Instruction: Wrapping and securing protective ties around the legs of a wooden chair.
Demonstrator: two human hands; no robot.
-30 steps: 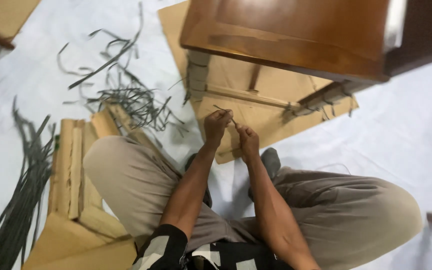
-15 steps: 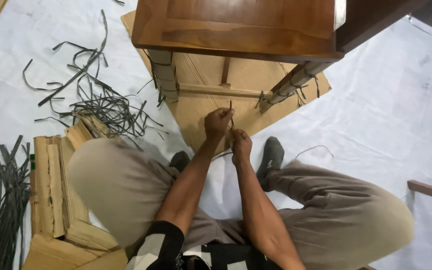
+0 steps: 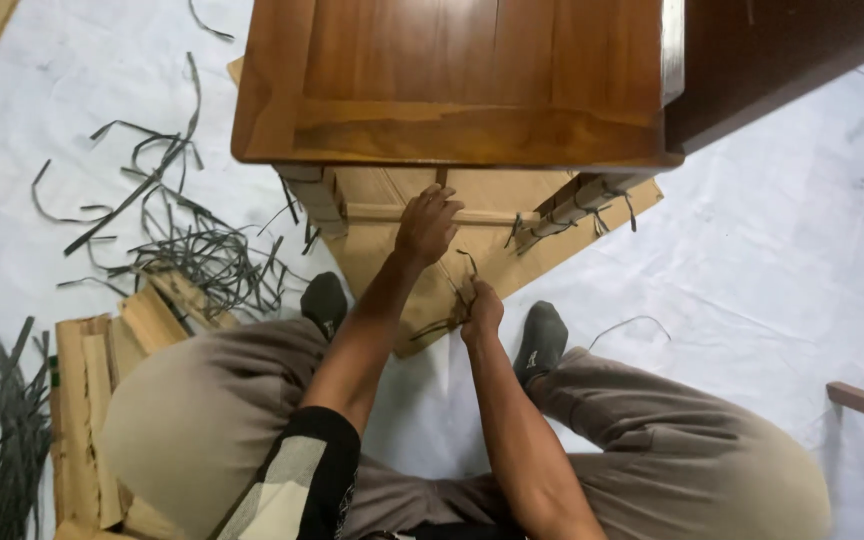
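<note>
L hand (image 3: pixel 428 222) grips the horizontal rail (image 3: pixel 482 215) under the wooden table (image 3: pixel 452 80); R hand (image 3: pixel 480 310), nearer the body, apparently pinches a dark strip (image 3: pixel 464 285).

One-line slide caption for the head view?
Left hand reaches the wooden table rail; right hand grips a dark strip.

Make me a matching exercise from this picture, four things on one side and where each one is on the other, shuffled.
1 left hand
2 right hand
3 dark strap pile
4 cardboard pieces

A beside the left knee
B on the wooden rail under the table
C on the white floor sheet, left of the table
D gripping a thin dark strip over the cardboard sheet

Pairs: 1-B, 2-D, 3-C, 4-A
</note>
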